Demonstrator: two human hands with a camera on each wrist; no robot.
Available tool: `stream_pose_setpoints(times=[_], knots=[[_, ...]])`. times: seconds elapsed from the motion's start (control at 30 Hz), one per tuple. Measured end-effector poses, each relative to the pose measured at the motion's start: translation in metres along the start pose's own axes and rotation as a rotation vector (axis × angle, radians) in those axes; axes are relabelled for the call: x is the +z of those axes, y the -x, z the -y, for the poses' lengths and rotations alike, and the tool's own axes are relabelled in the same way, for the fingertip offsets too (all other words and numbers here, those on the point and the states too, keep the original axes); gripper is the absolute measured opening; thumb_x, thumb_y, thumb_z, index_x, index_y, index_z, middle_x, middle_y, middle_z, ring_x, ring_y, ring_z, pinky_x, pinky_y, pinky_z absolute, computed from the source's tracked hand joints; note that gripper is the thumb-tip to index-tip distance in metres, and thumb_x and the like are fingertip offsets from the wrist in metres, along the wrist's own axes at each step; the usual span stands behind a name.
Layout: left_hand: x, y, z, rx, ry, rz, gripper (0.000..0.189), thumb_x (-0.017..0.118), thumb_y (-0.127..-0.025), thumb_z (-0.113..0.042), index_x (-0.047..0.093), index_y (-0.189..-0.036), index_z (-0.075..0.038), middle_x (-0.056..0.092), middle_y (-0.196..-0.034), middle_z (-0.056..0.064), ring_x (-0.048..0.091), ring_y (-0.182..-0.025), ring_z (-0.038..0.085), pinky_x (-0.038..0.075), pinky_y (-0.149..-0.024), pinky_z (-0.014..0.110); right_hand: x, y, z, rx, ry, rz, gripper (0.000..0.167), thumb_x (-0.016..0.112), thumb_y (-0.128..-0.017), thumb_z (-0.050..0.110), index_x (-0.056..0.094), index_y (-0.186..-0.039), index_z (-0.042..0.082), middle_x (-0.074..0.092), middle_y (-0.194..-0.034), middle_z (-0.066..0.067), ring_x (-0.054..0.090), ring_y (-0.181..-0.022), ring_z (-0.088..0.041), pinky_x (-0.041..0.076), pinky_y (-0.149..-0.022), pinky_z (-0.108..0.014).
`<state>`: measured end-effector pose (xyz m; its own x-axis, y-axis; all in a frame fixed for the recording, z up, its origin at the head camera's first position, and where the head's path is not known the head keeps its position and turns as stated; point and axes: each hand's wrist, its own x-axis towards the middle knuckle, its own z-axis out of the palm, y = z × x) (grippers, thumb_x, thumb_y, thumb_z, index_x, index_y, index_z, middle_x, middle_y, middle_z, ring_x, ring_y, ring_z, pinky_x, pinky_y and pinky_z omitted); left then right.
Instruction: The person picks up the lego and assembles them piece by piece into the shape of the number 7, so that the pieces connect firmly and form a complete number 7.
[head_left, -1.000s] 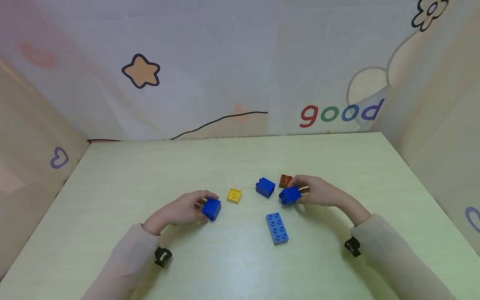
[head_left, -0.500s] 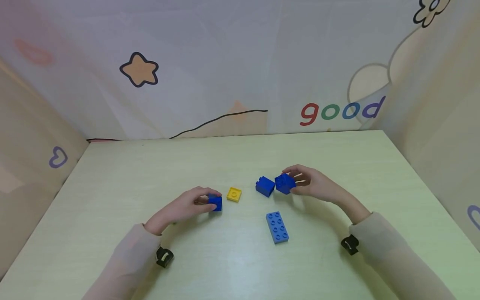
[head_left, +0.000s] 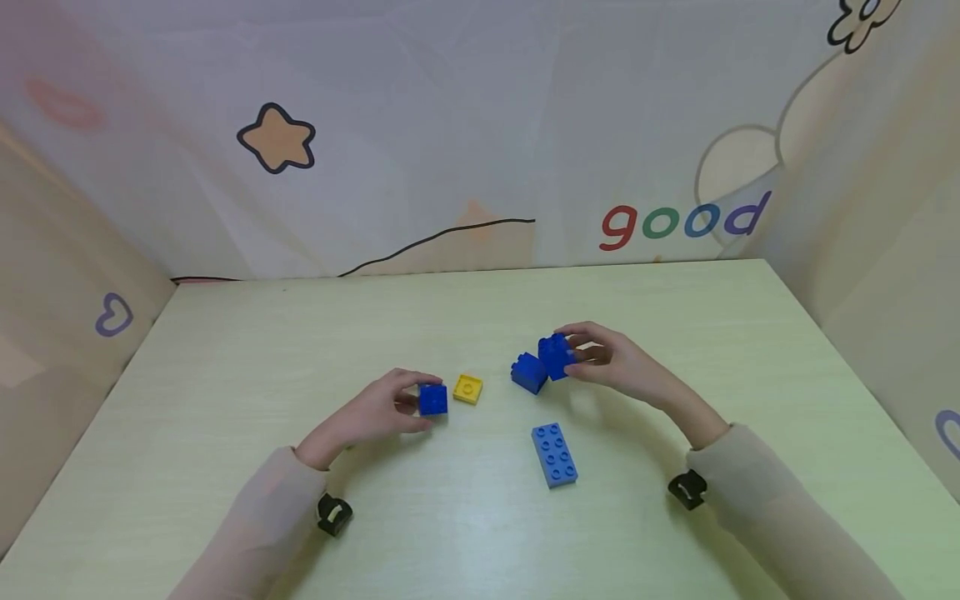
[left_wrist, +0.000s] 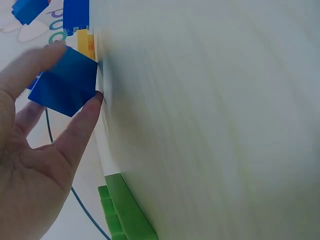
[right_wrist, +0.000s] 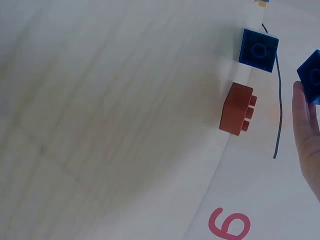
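My left hand [head_left: 382, 408] pinches a blue toy building brick [head_left: 432, 399] between thumb and fingers, just left of a small yellow brick [head_left: 468, 389]. In the left wrist view that blue brick [left_wrist: 65, 82] is tilted, a fingertip close to the tabletop. Farther right, my right hand [head_left: 618, 362] grips a second blue brick [head_left: 557, 356] by its side, raised above the table with its studs turned away from the palm. It overlaps a third blue brick [head_left: 528, 374], which lies on its side. The right wrist view catches only part of the held brick [right_wrist: 312, 77].
A lighter blue eight-stud brick [head_left: 554, 455] lies in front of the right hand. The orange-brown brick [right_wrist: 236, 109] shows in the right wrist view, hidden in the head view. A green brick [left_wrist: 125, 210] sits near the left wrist. A printed cloth [head_left: 420, 150] borders the table's back.
My right hand has lifted its blue brick and carried it back and left towards the lying blue brick. The left hand has shifted slightly right and turned its brick.
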<state>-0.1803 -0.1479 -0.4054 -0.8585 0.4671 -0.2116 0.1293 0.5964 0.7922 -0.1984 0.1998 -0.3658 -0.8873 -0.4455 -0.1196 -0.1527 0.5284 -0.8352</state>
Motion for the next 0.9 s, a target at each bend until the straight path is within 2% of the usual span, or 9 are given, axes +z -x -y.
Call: stream_pose_setpoints(times=[0.27,0.37,0.57,0.73,0.9], knots=[[0.004,-0.003,-0.001,0.029,-0.06,-0.058,0.047,0.069,-0.087,-0.013,0.056,-0.131,-0.009,0.053,-0.126,0.015,0.057,-0.117,0.033,0.049,-0.101,0.045,0.009,-0.004,0.006,0.0,-0.06,-0.015,0.048,0.061,-0.092,0.009,0.04,-0.135,0.003,0.049,-0.129,-0.022,0.052,-0.124,-0.041,0.052,-0.098,-0.046],[0.004,-0.004,-0.002,-0.001,-0.068,-0.072,0.047,0.068,-0.087,-0.015,0.055,-0.131,-0.008,0.057,-0.129,0.013,0.058,-0.118,0.032,0.048,-0.101,0.046,0.012,-0.007,0.007,-0.009,-0.03,-0.032,0.048,0.062,-0.091,0.011,0.041,-0.134,0.003,0.052,-0.129,-0.021,0.052,-0.122,-0.038,0.05,-0.1,-0.045],[0.007,-0.008,-0.007,-0.07,-0.022,-0.084,0.04,0.068,-0.088,-0.015,0.055,-0.124,-0.007,0.062,-0.125,0.012,0.06,-0.116,0.029,0.051,-0.098,0.043,0.02,-0.014,0.012,-0.025,0.0,-0.052,0.048,0.065,-0.089,0.011,0.044,-0.131,0.002,0.057,-0.125,-0.02,0.054,-0.116,-0.033,0.048,-0.101,-0.046],[0.009,-0.011,-0.011,-0.048,0.006,-0.077,0.038,0.067,-0.088,-0.013,0.055,-0.123,-0.004,0.062,-0.124,0.015,0.062,-0.113,0.03,0.054,-0.093,0.04,0.025,-0.021,0.02,-0.01,-0.023,-0.055,0.048,0.066,-0.088,0.009,0.044,-0.13,0.002,0.056,-0.127,-0.02,0.055,-0.118,-0.034,0.047,-0.103,-0.048],[0.011,-0.014,-0.016,-0.067,0.042,-0.074,0.037,0.067,-0.089,-0.015,0.055,-0.123,-0.006,0.062,-0.123,0.013,0.063,-0.11,0.027,0.056,-0.083,0.034,0.031,-0.027,0.027,0.039,-0.041,-0.047,0.05,0.066,-0.089,0.01,0.042,-0.132,0.003,0.051,-0.135,-0.021,0.053,-0.124,-0.037,0.048,-0.102,-0.048]])
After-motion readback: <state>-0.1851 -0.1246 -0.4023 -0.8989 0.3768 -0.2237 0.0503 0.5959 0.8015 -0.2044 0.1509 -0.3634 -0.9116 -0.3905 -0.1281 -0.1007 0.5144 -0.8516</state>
